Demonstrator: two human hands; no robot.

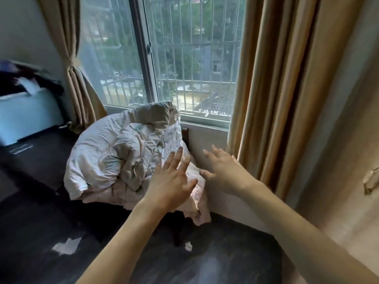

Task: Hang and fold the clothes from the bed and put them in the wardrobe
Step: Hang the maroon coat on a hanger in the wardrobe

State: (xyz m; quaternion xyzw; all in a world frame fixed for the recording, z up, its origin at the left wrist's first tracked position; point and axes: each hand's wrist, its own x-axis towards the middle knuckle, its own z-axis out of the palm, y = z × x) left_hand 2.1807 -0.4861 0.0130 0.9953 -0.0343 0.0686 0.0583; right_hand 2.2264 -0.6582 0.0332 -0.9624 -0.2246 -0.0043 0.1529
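Two bare hands reach forward toward a crumpled heap of pale bedding (125, 156) piled against the wall under the window (164, 54); the left hand (172, 181) has its fingers straight and spread, its grip apart and holding nothing, and it lies over the right side of the heap, though whether the palm actually touches the cloth cannot be told; the right hand (223, 171) is just to the right of it, fingers also straight and spread, grip apart, in front of the bare wall (207, 140) below the sill, beside the heap and not clearly touching it; the heap is white and grey on top with a pinkish layer beneath, and a fold of that lower layer hangs down at the near right; what the heap rests on is hidden, apart from a dark edge showing behind it by the wall; a tan curtain (276, 89) hangs at the right of the window, and another one (71, 64), tied back, at the left; on the far left sits a light blue box (28, 113) with dark clothes (30, 78) heaped on it, blurred; the floor (41, 222) is dark, with a white scrap (66, 245) lying at the near left and a smaller scrap (188, 246) near the middle.
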